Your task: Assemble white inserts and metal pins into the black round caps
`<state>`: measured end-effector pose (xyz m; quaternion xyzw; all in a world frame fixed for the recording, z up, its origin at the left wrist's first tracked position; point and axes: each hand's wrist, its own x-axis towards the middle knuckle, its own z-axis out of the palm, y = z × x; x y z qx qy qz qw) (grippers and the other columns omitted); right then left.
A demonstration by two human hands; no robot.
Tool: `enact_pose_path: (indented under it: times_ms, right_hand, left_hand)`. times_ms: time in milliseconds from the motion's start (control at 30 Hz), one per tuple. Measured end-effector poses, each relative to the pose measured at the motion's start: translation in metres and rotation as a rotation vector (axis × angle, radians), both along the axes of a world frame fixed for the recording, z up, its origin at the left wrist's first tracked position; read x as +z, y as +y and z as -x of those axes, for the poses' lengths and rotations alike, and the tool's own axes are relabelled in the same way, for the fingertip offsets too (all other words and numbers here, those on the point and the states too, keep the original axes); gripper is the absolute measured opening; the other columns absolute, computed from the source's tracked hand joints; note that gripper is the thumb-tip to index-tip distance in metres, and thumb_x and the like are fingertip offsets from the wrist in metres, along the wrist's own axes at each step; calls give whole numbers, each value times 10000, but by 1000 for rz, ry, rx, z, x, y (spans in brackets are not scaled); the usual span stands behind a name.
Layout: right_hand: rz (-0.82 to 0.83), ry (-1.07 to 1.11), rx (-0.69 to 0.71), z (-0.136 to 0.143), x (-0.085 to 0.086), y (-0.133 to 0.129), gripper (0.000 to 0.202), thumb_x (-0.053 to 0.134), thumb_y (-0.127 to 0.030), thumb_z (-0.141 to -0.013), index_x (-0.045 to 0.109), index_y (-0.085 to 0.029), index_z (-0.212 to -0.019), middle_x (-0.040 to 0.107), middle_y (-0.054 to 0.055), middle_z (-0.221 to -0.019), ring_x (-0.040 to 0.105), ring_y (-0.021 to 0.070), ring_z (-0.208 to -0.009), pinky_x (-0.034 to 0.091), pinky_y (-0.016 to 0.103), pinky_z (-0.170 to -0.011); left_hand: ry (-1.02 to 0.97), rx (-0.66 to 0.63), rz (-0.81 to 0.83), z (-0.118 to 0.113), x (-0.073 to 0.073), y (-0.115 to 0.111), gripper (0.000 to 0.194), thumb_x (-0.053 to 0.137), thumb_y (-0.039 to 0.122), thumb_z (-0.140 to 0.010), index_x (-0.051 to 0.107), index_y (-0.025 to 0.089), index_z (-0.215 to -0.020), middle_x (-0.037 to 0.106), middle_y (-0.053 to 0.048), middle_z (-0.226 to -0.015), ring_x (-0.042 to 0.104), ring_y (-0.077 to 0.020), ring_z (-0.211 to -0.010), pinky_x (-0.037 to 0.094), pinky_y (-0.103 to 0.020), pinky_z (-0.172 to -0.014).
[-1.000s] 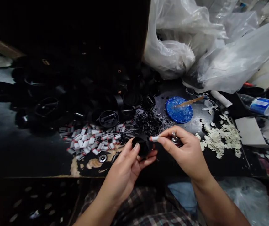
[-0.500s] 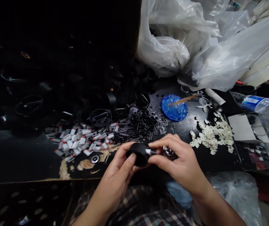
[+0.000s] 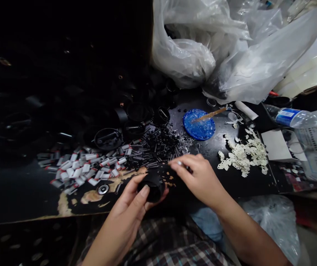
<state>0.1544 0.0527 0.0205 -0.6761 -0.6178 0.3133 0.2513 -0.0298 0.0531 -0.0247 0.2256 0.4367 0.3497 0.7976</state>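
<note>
My left hand [image 3: 135,197] is wrapped round a black round housing [image 3: 154,186], thumb on its rim, its dark opening turned towards me. To the right of the housing and apart from it, my right hand [image 3: 198,175] has its thumb and forefinger pinched together. A small shiny piece shows by those fingers, too small to name. Just beyond both hands lies a heap of black springs and small dark parts [image 3: 164,146]. Grey-white cylinders with red ends [image 3: 83,168] are piled to the left of them.
A blue round lid [image 3: 199,125] with clear paste and a wooden stick stands behind my right hand. Cream flat pieces [image 3: 247,153] lie to the right, near a plastic bottle [image 3: 294,117]. Clear bags [image 3: 191,55] fill the back; black housings [image 3: 108,138] stand at the left.
My right hand has moved away from the housing, and the white-tipped spring piece no longer shows between them. The head view has shifted slightly.
</note>
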Motion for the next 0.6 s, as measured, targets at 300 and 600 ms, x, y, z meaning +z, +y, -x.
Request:
enact_pose_path:
  times_ms: [300,600]
  right_hand:
    - [-169,-661,71,4,-21,30,155,523,-261,-939,637,-157,-924,669,55,-867,596,207,-768,272,366,-750]
    - [-142,-248,87,16,-3,6,28,639,-202,-842,622,-181,-851,646,-4,-823,555,150,-743,314,314,-745]
  left_hand:
    - [-4,185,-101,-3,2,23,239,643,310,-867,645,257,-1100,689,-26,-1126,651,-214,-1038,517,-361,-954]
    - [25,186,-127,-11,2,12,257,664,314,-853,633,282,-1107,673,-5,-1137,604,-181,-1099,494,-284,-951]
